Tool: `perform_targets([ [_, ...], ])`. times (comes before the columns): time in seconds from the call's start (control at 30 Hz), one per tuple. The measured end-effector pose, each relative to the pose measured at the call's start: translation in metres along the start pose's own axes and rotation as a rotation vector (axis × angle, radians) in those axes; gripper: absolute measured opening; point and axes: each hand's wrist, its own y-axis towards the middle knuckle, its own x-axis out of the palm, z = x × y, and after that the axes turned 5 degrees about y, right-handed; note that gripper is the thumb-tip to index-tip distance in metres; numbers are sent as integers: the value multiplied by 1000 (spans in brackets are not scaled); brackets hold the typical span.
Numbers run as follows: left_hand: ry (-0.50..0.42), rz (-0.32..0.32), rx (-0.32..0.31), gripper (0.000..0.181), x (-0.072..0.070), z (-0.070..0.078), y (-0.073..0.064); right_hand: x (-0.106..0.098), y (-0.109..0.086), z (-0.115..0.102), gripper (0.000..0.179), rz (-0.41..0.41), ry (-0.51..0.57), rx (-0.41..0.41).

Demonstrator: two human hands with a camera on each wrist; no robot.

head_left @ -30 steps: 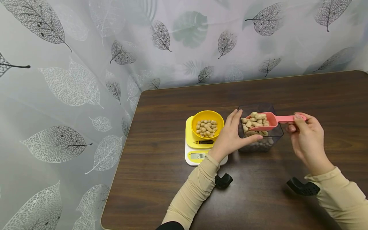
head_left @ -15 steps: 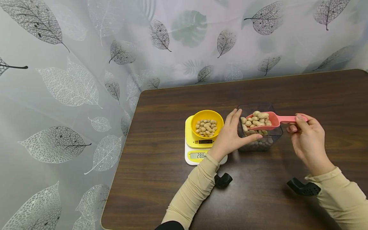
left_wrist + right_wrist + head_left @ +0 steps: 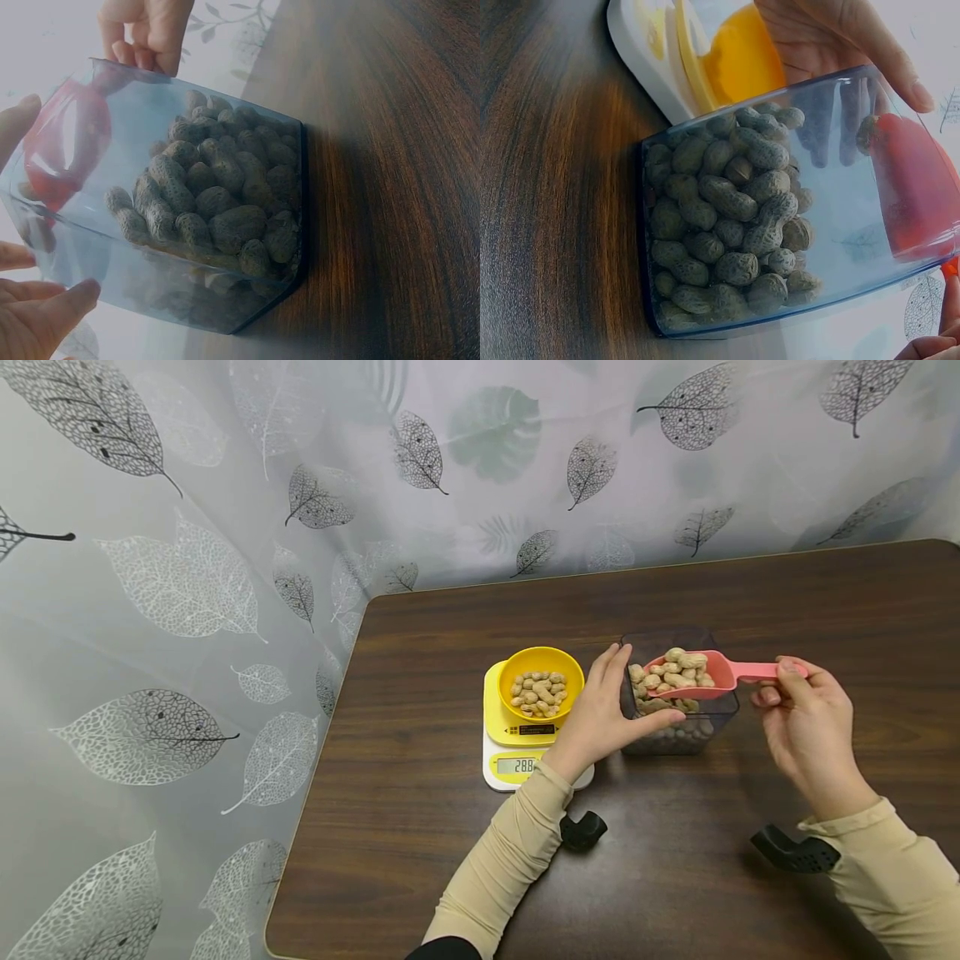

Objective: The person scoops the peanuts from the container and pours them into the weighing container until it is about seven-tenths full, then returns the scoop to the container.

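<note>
My right hand [image 3: 810, 735] pinches the handle of a pink scoop [image 3: 750, 672] between thumb and fingers. Peanuts [image 3: 678, 675] heap in its bowl, which is over the top of a clear, dark-tinted plastic container [image 3: 669, 640]. More peanuts [image 3: 735, 202] fill the lower part of the container, seen through its wall. My left hand [image 3: 596, 718] holds the container at its left corner, with the thumb along the near rim and the fingers on the left side. In the right wrist view, the scoop shows red through the upper wall.
Left of the container, a yellow and white kitchen scale [image 3: 493, 735] displays 28.8. A yellow bowl [image 3: 542, 655] with several peanuts sits on it, close to my left hand. Everything stands on a dark wooden table [image 3: 405, 760], with a leaf-patterned curtain [image 3: 487, 502] behind.
My right hand has drawn the loaded scoop slightly to the right over the container. The left hand, container, bowl and scale reading stay the same.
</note>
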Motion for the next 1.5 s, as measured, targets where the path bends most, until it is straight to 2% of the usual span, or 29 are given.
perform_targets([
  [0.83,17,-2,-2,90,0,-1,0,5,-1,-6,14,7,28,-23],
  [1.23,21,1,8,92,-1,0,2,7,-1,-8,16,14,16,-13],
  [1.5,39,18,32,92,-2,0,1,11,2,-11,15,0,43,-34],
])
